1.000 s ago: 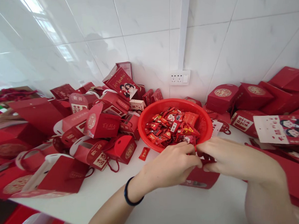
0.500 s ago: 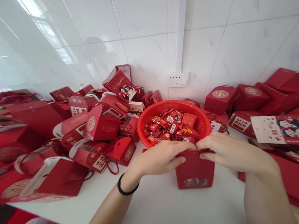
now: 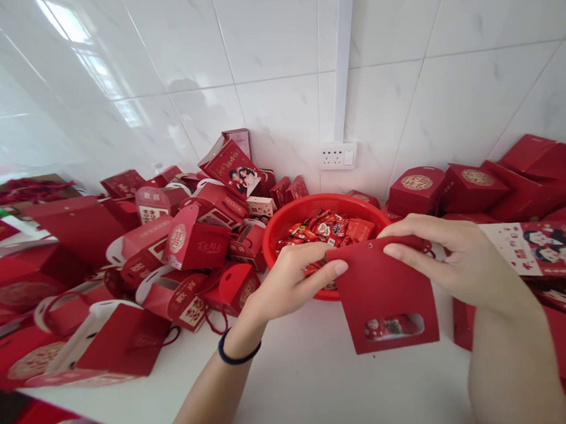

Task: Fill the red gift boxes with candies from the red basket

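Note:
Between my hands is a red paper gift box (image 3: 383, 289), tilted, with a clear oval window low on its near face. Wrapped sweets show through that window. My left hand (image 3: 291, 278) pinches the box's top left corner, thumb in front and fingers behind. At the top right, my right hand (image 3: 441, 253) grips the edge the same way, its thumb on the front. A small hole sits in the top edge between them. Just behind the box stands a red plastic basket (image 3: 269, 241) of wrapped sweets (image 3: 329, 228), partly hidden by my hands and the box.
Many red gift boxes (image 3: 196, 243) are heaped across the left of the white table (image 3: 274, 385). More boxes (image 3: 416, 188) stand at the back right, near a printed card box with a cartoon couple (image 3: 544, 247). A tiled wall with a socket (image 3: 337, 156) closes off the back.
The gift box has been raised and tilted, its window side turned more towards me. Both hands still hold its top edge, now a little higher and further apart.

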{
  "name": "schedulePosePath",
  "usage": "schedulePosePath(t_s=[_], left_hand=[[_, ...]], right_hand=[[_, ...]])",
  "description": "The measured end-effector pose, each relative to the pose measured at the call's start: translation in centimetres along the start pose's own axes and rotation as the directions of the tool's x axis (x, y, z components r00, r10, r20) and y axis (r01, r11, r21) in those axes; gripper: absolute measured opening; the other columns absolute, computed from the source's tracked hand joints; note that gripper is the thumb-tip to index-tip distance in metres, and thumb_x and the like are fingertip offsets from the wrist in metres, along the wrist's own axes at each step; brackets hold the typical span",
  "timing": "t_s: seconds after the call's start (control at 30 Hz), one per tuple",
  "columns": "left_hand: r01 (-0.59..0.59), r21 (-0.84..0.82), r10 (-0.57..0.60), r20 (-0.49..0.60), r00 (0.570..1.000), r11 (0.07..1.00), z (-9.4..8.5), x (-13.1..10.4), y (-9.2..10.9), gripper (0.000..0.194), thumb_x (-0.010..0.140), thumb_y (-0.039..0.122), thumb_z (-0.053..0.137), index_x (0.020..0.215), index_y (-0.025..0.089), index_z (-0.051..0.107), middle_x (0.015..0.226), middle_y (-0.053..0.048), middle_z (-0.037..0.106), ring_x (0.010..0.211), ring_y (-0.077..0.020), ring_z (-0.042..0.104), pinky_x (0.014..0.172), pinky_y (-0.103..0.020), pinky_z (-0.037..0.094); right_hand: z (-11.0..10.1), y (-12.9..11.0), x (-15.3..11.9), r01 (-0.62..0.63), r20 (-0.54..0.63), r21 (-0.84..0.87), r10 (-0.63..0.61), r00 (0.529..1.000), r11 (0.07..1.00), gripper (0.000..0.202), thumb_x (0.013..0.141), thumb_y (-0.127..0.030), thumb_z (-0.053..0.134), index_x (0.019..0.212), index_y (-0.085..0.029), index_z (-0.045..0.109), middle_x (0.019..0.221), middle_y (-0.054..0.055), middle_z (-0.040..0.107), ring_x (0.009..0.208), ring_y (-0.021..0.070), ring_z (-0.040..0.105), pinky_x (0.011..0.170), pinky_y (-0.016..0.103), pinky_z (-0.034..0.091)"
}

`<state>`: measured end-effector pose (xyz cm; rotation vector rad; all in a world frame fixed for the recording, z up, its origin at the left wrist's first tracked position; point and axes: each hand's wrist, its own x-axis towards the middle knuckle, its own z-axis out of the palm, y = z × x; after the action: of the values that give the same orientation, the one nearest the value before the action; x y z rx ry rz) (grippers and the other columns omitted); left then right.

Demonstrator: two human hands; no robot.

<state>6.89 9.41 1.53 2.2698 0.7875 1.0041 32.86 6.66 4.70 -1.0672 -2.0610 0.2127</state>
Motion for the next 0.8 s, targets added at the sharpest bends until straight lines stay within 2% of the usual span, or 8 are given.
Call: schedulePosePath(t_s=[0.17, 0.3, 0.5, 0.63, 0.7, 0.73, 0.77, 0.8], left_hand=[[-0.004, 0.009, 0.006, -0.195, 0.981, 1.000, 0.3, -0.1, 0.0, 0.040, 0.104, 0.042, 0.052, 0.072, 0.018, 0.052, 0.067, 0.002, 0.051, 0.061, -0.0112, 0.044, 0.057, -0.026, 0.037], [0.043, -0.053, -0.058, -0.325, 0.944, 0.998, 0.6, 0.0, -0.2, 0.041, 0.103, 0.042, 0.053, 0.070, 0.019, 0.050, 0.064, 0.002, 0.045, 0.060, -0.0109, 0.040, 0.055, -0.026, 0.035], [0.081, -0.351, -0.137, -0.138, 0.981, 0.933, 0.7, 0.1, 0.1, 0.028, 0.100, 0.043, 0.060, 0.101, 0.017, 0.071, 0.093, -0.007, 0.070, 0.083, -0.0187, 0.064, 0.071, -0.030, 0.054], [0.063, -0.324, -0.141, -0.222, 0.965, 0.944, -0.1, -0.4, 1.2, 0.026, 0.099, 0.041, 0.062, 0.098, 0.018, 0.075, 0.087, -0.005, 0.071, 0.077, -0.0176, 0.064, 0.066, -0.029, 0.054], [0.051, -0.222, -0.133, -0.372, 0.919, 0.974, -1.6, -0.8, 1.6, 0.024, 0.097, 0.041, 0.065, 0.088, 0.019, 0.073, 0.080, -0.003, 0.067, 0.072, -0.0163, 0.061, 0.062, -0.028, 0.051], [0.036, -0.154, -0.107, -0.483, 0.869, 0.987, -2.8, -0.9, 1.7, 0.026, 0.095, 0.041, 0.068, 0.080, 0.020, 0.069, 0.075, -0.001, 0.062, 0.068, -0.0151, 0.058, 0.059, -0.028, 0.048], [0.020, -0.080, -0.065, -0.617, 0.785, 0.997, -4.3, -1.0, 1.7, 0.031, 0.092, 0.040, 0.071, 0.071, 0.020, 0.062, 0.069, 0.001, 0.055, 0.063, -0.0134, 0.052, 0.056, -0.027, 0.045], [0.004, 0.004, 0.000, -0.746, 0.666, 1.000, -6.0, -0.9, 1.7, 0.038, 0.090, 0.039, 0.074, 0.064, 0.020, 0.052, 0.064, 0.003, 0.045, 0.058, -0.0115, 0.044, 0.053, -0.026, 0.041]], right_hand=[[0.8, 0.2, 0.3, -0.118, -0.085, 0.065, 0.123, 0.989, 0.991, 0.022, 0.098, -0.044, 0.065, 0.111, -0.028, 0.072, 0.106, 0.001, 0.078, 0.084, 0.0185, 0.072, 0.071, 0.027, 0.056], [1.2, 0.6, 0.6, -0.144, -0.083, 0.167, 0.159, 0.984, 0.976, 0.023, 0.098, -0.045, 0.065, 0.106, -0.025, 0.070, 0.090, 0.002, 0.076, 0.078, 0.0182, 0.070, 0.066, 0.026, 0.054], [1.3, 0.4, 0.7, -0.122, -0.108, 0.241, 0.152, 0.982, 0.963, 0.018, 0.097, -0.042, 0.067, 0.101, -0.025, 0.070, 0.086, 0.000, 0.075, 0.074, 0.0156, 0.068, 0.065, 0.024, 0.055], [1.4, 0.4, 0.6, -0.072, -0.190, 0.291, 0.131, 0.973, 0.954, 0.020, 0.096, -0.041, 0.069, 0.109, -0.026, 0.071, 0.097, 0.003, 0.077, 0.087, 0.0186, 0.073, 0.074, 0.027, 0.059], [1.4, 0.7, 0.6, -0.034, -0.262, 0.329, 0.125, 0.957, 0.944, 0.025, 0.096, -0.042, 0.069, 0.116, -0.026, 0.070, 0.101, 0.005, 0.078, 0.091, 0.0199, 0.074, 0.078, 0.031, 0.062], [1.3, 0.9, 0.6, -0.018, -0.298, 0.345, 0.128, 0.946, 0.938, 0.028, 0.096, -0.043, 0.069, 0.118, -0.026, 0.069, 0.101, 0.005, 0.078, 0.089, 0.0199, 0.075, 0.078, 0.032, 0.062], [1.2, 1.1, 0.6, -0.009, -0.331, 0.358, 0.136, 0.934, 0.934, 0.030, 0.096, -0.044, 0.069, 0.119, -0.026, 0.068, 0.100, 0.005, 0.078, 0.085, 0.0196, 0.075, 0.076, 0.032, 0.063], [1.1, 1.2, 0.7, -0.008, -0.361, 0.366, 0.150, 0.921, 0.930, 0.030, 0.096, -0.044, 0.069, 0.120, -0.026, 0.068, 0.098, 0.005, 0.078, 0.081, 0.0191, 0.074, 0.074, 0.033, 0.063]])
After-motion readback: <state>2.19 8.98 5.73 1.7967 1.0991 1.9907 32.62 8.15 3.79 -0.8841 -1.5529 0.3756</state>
